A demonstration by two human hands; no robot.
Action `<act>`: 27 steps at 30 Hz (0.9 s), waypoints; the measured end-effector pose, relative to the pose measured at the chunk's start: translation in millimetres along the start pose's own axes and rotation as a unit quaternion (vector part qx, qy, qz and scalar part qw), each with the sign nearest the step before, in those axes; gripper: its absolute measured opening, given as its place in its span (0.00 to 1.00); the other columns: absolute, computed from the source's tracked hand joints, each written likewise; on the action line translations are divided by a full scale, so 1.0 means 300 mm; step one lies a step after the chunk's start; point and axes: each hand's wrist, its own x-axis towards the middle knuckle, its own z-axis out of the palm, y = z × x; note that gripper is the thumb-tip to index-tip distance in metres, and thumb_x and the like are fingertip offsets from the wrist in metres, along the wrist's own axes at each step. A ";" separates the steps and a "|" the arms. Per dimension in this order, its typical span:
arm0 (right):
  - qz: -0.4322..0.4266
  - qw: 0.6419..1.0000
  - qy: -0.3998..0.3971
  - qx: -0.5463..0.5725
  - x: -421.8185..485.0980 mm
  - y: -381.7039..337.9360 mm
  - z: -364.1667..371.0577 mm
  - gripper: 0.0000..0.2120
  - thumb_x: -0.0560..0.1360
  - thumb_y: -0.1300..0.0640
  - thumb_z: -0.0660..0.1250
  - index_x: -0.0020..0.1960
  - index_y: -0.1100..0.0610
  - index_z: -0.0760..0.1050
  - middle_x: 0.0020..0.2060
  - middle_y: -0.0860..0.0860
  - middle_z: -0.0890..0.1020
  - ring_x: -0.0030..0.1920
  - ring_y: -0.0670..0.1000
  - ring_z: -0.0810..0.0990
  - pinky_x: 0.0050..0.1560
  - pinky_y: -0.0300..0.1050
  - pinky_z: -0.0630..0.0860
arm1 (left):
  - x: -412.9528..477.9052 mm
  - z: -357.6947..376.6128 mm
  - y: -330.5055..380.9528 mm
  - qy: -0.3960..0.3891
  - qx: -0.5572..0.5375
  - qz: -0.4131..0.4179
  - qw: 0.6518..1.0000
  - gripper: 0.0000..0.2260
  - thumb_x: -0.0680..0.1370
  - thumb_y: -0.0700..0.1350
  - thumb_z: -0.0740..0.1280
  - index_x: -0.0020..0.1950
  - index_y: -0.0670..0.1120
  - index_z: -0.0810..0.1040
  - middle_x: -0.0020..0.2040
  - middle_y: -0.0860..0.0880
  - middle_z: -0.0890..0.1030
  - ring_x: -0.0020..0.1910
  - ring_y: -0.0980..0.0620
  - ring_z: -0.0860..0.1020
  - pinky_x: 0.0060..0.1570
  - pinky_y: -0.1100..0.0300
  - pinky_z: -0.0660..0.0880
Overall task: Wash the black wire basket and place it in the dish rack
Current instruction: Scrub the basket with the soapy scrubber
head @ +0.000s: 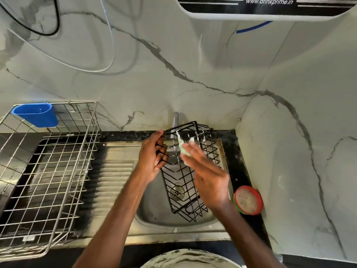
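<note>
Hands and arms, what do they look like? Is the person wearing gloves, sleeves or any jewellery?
Both are bare: the left hand and right hand wear no gloves, and no ring, watch or bracelet shows. The forearms are uncovered down to the frame's edge, with no sleeve visible. The right hand is blurred, so fine detail there is unsure.

Veined marble wall (pixel 135 84) — black countertop (pixel 236 155)

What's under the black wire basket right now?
Through the black wire basket the steel sink bowl and its drain show. The right hand covers the basket's right side; below there is hidden.
</note>
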 end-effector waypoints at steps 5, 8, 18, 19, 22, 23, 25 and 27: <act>0.127 0.989 0.065 -0.027 0.071 0.161 -0.062 0.17 0.73 0.77 0.70 0.57 0.62 0.84 0.60 0.55 0.83 0.61 0.51 0.83 0.53 0.30 0.79 | -0.003 0.006 0.019 0.002 -0.026 -0.014 1.000 0.19 0.85 0.47 0.63 0.34 0.50 0.64 0.21 0.56 0.60 0.14 0.59 0.56 0.14 0.67 0.49; 0.132 0.989 0.057 -0.016 0.068 0.139 -0.054 0.18 0.74 0.75 0.68 0.58 0.60 0.84 0.62 0.53 0.83 0.63 0.46 0.81 0.52 0.33 0.81 | 0.003 0.007 0.017 0.012 -0.023 -0.017 1.000 0.19 0.85 0.48 0.63 0.34 0.50 0.64 0.22 0.56 0.60 0.14 0.59 0.56 0.15 0.66 0.49; 0.038 0.999 -0.001 0.004 -0.026 0.047 -0.028 0.16 0.74 0.75 0.70 0.57 0.60 0.83 0.60 0.55 0.83 0.61 0.52 0.83 0.51 0.28 0.79 | 0.005 0.000 0.049 0.009 -0.012 -0.007 1.000 0.22 0.85 0.50 0.63 0.32 0.50 0.63 0.22 0.54 0.60 0.14 0.58 0.57 0.13 0.69 0.53; 0.065 0.998 0.012 -0.004 -0.016 0.090 -0.044 0.17 0.74 0.76 0.70 0.58 0.61 0.83 0.60 0.55 0.83 0.61 0.53 0.83 0.51 0.28 0.79 | 0.000 0.004 0.056 0.015 -0.009 -0.006 1.000 0.22 0.85 0.50 0.63 0.32 0.50 0.63 0.23 0.54 0.60 0.15 0.58 0.57 0.13 0.69 0.52; 0.149 0.987 0.055 -0.001 -0.012 0.156 -0.058 0.19 0.75 0.77 0.67 0.60 0.62 0.83 0.63 0.53 0.81 0.64 0.51 0.81 0.57 0.34 0.79 | -0.004 0.018 0.069 0.017 0.001 0.007 1.000 0.21 0.85 0.49 0.63 0.32 0.49 0.64 0.23 0.54 0.61 0.15 0.58 0.57 0.13 0.68 0.52; 0.159 0.986 0.058 -0.001 -0.014 0.141 -0.053 0.18 0.75 0.76 0.67 0.60 0.61 0.83 0.63 0.53 0.81 0.64 0.51 0.81 0.56 0.34 0.80 | -0.003 0.023 0.070 0.020 0.003 0.009 1.000 0.21 0.85 0.49 0.63 0.32 0.49 0.64 0.22 0.53 0.61 0.15 0.58 0.57 0.13 0.68 0.52; 0.138 0.989 0.048 -0.007 -0.022 0.073 -0.032 0.16 0.75 0.73 0.69 0.58 0.59 0.84 0.61 0.53 0.83 0.60 0.50 0.83 0.50 0.30 0.80 | 0.001 0.023 0.072 0.026 0.002 0.008 1.000 0.21 0.85 0.49 0.63 0.32 0.49 0.64 0.22 0.54 0.61 0.15 0.58 0.57 0.13 0.68 0.52; 0.078 0.997 0.029 0.007 -0.050 0.001 -0.014 0.12 0.76 0.70 0.70 0.56 0.60 0.85 0.60 0.55 0.84 0.60 0.49 0.83 0.51 0.27 0.78 | 0.004 0.016 0.074 0.026 0.003 0.006 1.000 0.21 0.85 0.49 0.63 0.31 0.50 0.65 0.22 0.54 0.61 0.15 0.57 0.57 0.13 0.68 0.53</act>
